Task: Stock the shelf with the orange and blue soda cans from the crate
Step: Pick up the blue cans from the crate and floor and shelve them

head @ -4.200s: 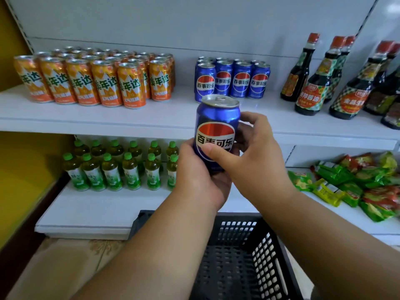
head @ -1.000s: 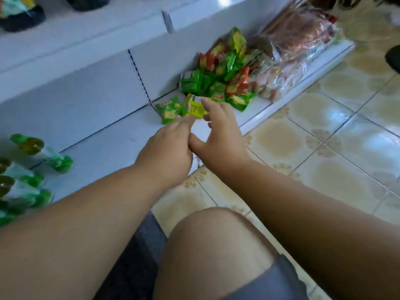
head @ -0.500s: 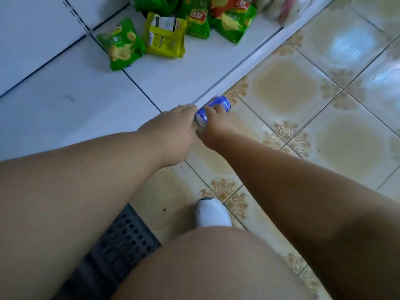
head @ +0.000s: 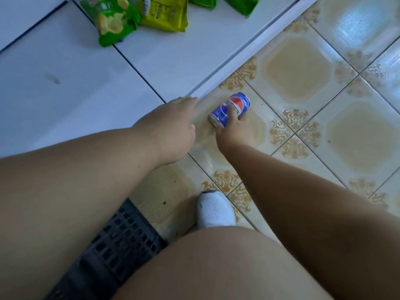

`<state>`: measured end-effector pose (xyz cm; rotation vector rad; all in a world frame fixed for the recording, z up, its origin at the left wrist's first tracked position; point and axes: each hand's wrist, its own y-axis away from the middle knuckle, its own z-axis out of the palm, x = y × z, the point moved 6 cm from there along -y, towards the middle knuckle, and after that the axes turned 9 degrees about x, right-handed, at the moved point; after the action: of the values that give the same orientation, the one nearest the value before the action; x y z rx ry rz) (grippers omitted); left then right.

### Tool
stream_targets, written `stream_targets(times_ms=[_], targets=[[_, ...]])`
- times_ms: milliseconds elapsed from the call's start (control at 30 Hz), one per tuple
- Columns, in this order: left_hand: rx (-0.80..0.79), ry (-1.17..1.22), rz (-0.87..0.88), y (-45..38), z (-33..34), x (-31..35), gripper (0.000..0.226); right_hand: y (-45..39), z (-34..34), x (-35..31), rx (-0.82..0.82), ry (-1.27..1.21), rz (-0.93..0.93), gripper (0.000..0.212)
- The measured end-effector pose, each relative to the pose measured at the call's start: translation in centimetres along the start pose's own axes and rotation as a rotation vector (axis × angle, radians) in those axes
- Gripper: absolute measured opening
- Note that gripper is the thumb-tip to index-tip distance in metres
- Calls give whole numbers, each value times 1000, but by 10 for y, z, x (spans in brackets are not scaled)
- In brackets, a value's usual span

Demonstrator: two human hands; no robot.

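— Lying on its side on the tiled floor (head: pixel 298 70), was the blue soda can (head: pixel 229 109) anywhere near the shelf?

— Just beside it, close to the front lip of the white bottom shelf (head: pixel 173 61), with its silver end turned toward the person. The right hand (head: pixel 234 128) was curled around it, thumb laid across the red, white and blue logo.

— And the left hand (head: pixel 171 128)?

— It held nothing. Its fingers were stretched out loosely, their tips at the shelf edge, a little apart from the can.

— Where was the crate?

— The black plastic crate (head: pixel 121 241) sat on the floor at the lower left, partly hidden behind the left forearm and a bare knee. A white mesh shoe (head: pixel 214 210) stood right beside it.

— Anything on that shelf?

— A green chip bag (head: pixel 112 18) and a yellow-green snack packet (head: pixel 164 14) lay well back from the can.
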<state>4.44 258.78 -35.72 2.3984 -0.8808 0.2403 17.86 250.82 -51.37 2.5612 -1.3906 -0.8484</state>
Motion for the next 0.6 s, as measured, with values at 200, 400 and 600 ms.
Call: stream_targets(times_ms=[200,400,600], targets=[[-14,1,-6,11,3,10,48,-24,-1,14,-60,-256,367,79],[5,-33,-7,10,-2,10,50,-22,-4,30,-170,-179,318,66],[29,18,-71,18,-11,6,48,5,-19,15,-82,-257,226,54]])
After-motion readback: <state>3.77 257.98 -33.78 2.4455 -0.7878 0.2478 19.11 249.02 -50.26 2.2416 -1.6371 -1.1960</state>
